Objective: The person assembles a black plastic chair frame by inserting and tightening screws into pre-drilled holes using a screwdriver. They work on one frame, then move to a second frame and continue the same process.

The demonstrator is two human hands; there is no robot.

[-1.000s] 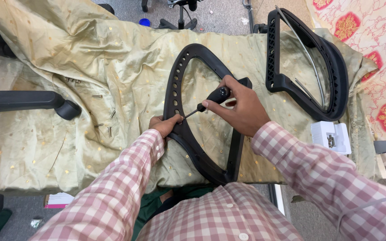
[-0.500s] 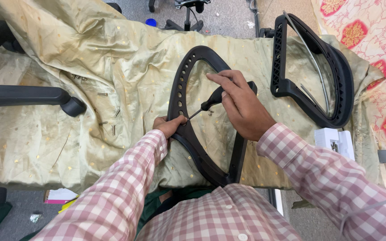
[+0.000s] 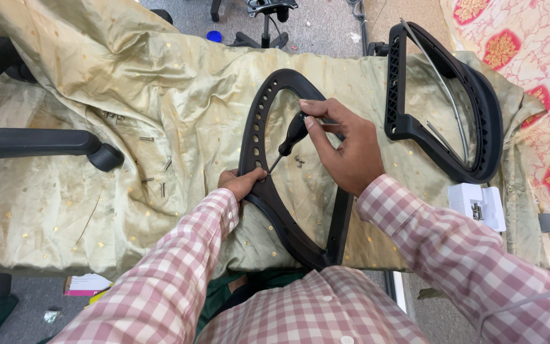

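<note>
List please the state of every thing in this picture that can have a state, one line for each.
Right hand: closed around the screwdriver handle.
Screwdriver: tilted, tip at the frame's left side.
Left hand: fingers gripping the black frame by the tip.
Black frame: flat on the cloth.
Second frame: lying untouched at the right.
Loose screws: scattered on the cloth.

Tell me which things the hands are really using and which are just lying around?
In use:
- screwdriver, held in the right hand
- black curved frame, steadied by the left hand

Lying about:
- second black frame
- loose screws on the gold cloth
- black armrest
- white part
</note>
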